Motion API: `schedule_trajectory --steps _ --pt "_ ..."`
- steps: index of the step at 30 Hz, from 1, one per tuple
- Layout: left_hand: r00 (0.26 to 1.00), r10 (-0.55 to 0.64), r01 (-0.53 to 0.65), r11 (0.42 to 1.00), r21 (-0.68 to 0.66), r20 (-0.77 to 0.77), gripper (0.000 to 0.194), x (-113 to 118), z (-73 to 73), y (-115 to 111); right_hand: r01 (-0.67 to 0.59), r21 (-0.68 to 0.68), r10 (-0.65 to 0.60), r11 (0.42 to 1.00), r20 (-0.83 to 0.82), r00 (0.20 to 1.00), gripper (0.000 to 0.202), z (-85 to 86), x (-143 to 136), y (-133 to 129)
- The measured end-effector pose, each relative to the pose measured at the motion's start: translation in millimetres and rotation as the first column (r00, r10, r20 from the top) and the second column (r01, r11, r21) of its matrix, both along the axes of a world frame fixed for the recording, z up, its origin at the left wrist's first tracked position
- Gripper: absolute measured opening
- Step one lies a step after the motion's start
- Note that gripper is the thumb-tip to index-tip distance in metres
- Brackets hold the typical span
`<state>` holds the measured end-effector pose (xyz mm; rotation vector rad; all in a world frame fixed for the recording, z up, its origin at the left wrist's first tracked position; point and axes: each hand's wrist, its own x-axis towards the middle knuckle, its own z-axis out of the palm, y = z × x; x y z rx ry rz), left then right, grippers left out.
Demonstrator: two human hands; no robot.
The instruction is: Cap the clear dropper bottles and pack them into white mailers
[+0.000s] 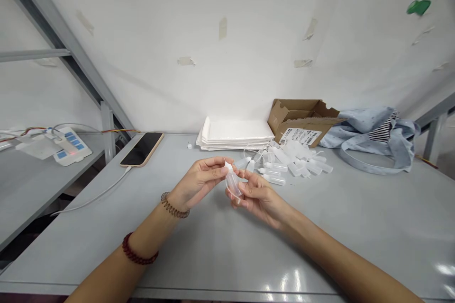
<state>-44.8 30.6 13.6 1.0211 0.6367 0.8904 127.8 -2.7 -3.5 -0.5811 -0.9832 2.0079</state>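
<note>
A small clear squeeze bottle (233, 183) with a white top is held up in front of me, tilted, above the grey table. My left hand (201, 179) pinches it at the white top, where a thin tip points upward. Lower down, the fingers of my right hand (261, 198) are closed around the bottle's body. A thin white strap curves down along its side to the right fingers. Just behind my right hand lies a pile of similar bottles (298, 157), with a few single ones (273, 179) at its near edge.
White padded envelopes (238, 133) are stacked by the wall beside an open cardboard box (302, 120). Light blue cloth (377, 137) lies at the right. On the left are a charging phone (142, 148) and a power strip (73, 146). A small white cap (189, 146) sits near the envelopes.
</note>
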Motion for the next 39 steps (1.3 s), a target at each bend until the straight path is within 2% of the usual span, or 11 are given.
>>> schedule_trajectory --steps 4,10,16,20,24,28,30,33,36,38,39 --pt "1.000 -0.004 0.004 1.000 0.005 0.008 0.018 -0.2 1.1 -0.6 0.007 0.015 -0.007 1.000 0.015 1.000 0.040 -1.7 1.0 0.5" --pt "0.994 0.050 -0.042 0.995 0.090 -0.097 0.020 1.4 1.3 -0.5 -0.001 0.216 -0.016 0.976 0.076 0.997 0.040 -3.9 0.4 1.9" --pt "0.986 0.077 -0.051 0.984 0.173 -0.148 0.019 -2.3 2.8 1.4 -0.062 -0.011 0.062 0.998 -0.046 0.997 0.040 -0.3 0.7 -0.5" --pt "0.985 0.082 -0.046 0.973 0.225 -0.153 0.019 -0.9 5.3 -1.2 -0.081 0.017 0.082 0.997 -0.051 0.995 0.037 0.6 2.8 0.1" --pt "0.907 0.254 -0.121 0.922 0.368 -0.337 0.023 2.6 5.5 -3.1 0.030 0.269 -0.093 0.963 0.222 0.971 0.033 -3.3 1.3 -1.2" --pt "0.800 0.371 -0.148 0.884 0.444 -0.472 0.029 3.4 3.5 -2.9 0.130 0.531 -0.375 0.837 0.385 0.843 0.031 -6.7 -2.0 -4.2" --pt "0.818 0.326 -0.125 0.905 0.407 -0.474 0.029 2.3 2.1 -1.9 0.117 0.480 -0.323 0.870 0.374 0.870 0.032 -5.0 -2.0 -4.2" --pt "0.880 0.255 -0.093 0.920 0.381 -0.401 0.026 0.6 0.3 0.1 0.030 0.243 -0.089 0.969 0.236 0.968 0.033 0.2 -0.1 -2.0" --pt "0.911 0.232 -0.092 0.920 0.380 -0.342 0.024 0.9 -0.3 0.3 -0.014 0.175 -0.017 0.984 0.175 0.984 0.032 1.8 1.2 -0.6" --pt "0.878 0.288 -0.111 0.899 0.423 -0.382 0.025 2.1 -0.4 -0.6 0.033 0.332 -0.140 0.943 0.305 0.942 0.028 -1.4 0.7 -0.9" --pt "0.847 0.329 -0.121 0.884 0.452 -0.417 0.026 2.9 -0.5 -1.2 0.051 0.454 -0.247 0.890 0.383 0.890 0.026 -4.0 0.2 -1.2"
